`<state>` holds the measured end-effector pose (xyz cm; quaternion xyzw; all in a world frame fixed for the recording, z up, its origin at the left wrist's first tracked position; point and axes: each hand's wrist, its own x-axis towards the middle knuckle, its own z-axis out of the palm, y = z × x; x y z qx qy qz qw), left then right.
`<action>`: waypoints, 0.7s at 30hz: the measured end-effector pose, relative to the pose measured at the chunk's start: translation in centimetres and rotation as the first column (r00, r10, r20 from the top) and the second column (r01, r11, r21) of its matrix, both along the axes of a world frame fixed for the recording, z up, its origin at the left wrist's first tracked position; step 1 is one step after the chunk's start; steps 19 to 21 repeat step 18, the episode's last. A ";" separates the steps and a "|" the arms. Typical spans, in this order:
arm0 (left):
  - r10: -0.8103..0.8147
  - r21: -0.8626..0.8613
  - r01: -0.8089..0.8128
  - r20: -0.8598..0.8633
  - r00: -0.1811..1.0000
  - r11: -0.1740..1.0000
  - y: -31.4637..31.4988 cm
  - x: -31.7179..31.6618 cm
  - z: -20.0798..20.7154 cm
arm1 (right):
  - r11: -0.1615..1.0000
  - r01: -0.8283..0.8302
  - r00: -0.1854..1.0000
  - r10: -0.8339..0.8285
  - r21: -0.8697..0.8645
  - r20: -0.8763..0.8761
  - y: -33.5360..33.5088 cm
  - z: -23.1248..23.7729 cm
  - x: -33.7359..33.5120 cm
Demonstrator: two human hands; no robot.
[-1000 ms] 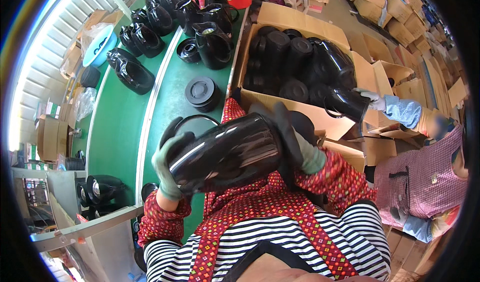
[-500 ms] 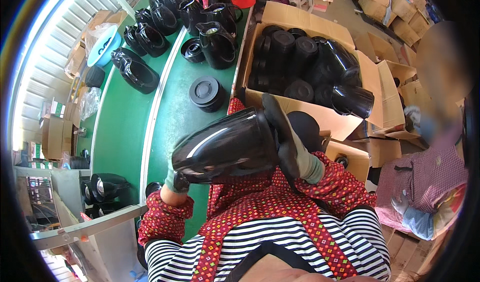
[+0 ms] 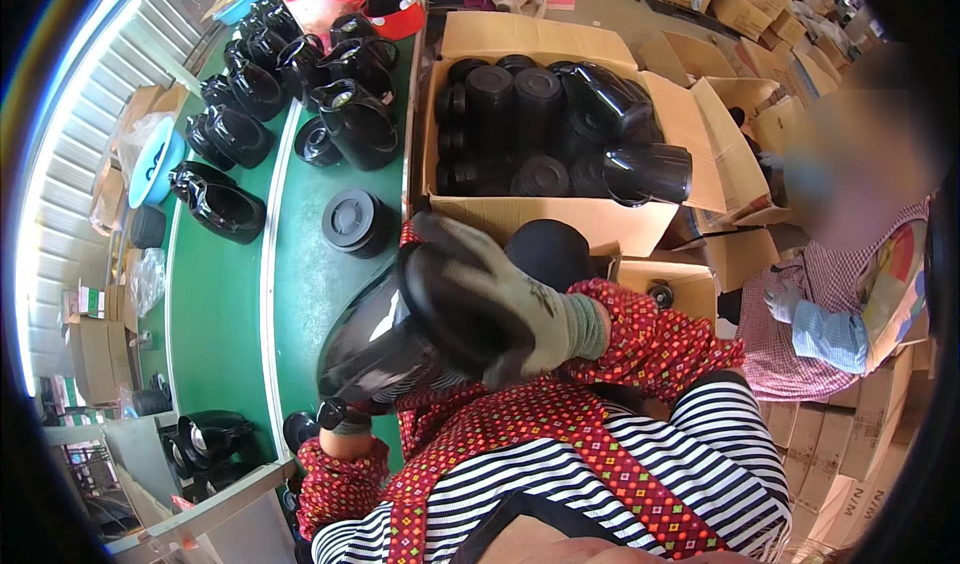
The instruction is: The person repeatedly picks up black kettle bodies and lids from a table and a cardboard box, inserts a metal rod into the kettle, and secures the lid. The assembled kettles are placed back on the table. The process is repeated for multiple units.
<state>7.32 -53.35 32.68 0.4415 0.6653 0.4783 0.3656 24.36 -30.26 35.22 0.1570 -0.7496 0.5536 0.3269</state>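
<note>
A glossy black jug body point(image 3: 365, 339) lies tilted in front of my chest, held between both hands. My left hand point(image 3: 352, 426) grips its lower left end; most of its fingers are hidden behind the jug. Across the jug's right end, my right hand point(image 3: 515, 299), in a grey-green glove with dark palm, is closed, its fingers somewhat blurred. A stack of round black discs point(image 3: 352, 222) stands on the green table just beyond the jug.
Several black jugs point(image 3: 360, 124) stand along the green table point(image 3: 215, 314). Right of it, an open carton point(image 3: 540, 39) holds black jug bodies. A person point(image 3: 830, 294) sits at the right. A metal frame point(image 3: 225, 499) borders the near left.
My right hand has turned over the jug's right end, now showing the back of its glove. The jug has shifted left and tilted. The whole view has also swung.
</note>
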 end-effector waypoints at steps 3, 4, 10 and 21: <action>-0.105 -0.113 0.109 0.040 0.994 0.988 1.1 2.3 -1.6 | 0.940 -0.015 0.999 0.028 0.340 -0.033 0.4 2.1 0.8; -0.095 -0.109 0.104 0.083 0.992 0.989 1.1 2.9 -2.0 | 0.932 -0.042 0.998 0.057 0.360 -0.031 0.3 2.3 0.9; -0.127 0.203 0.080 0.232 0.964 0.976 -2.2 -1.4 -8.9 | 0.975 0.211 0.977 -0.209 0.067 -0.033 -0.7 0.1 1.7; 0.115 -0.074 -0.107 0.113 0.987 0.991 1.5 -2.1 -2.5 | 0.387 0.046 0.973 0.190 -0.921 0.129 2.2 -5.6 2.4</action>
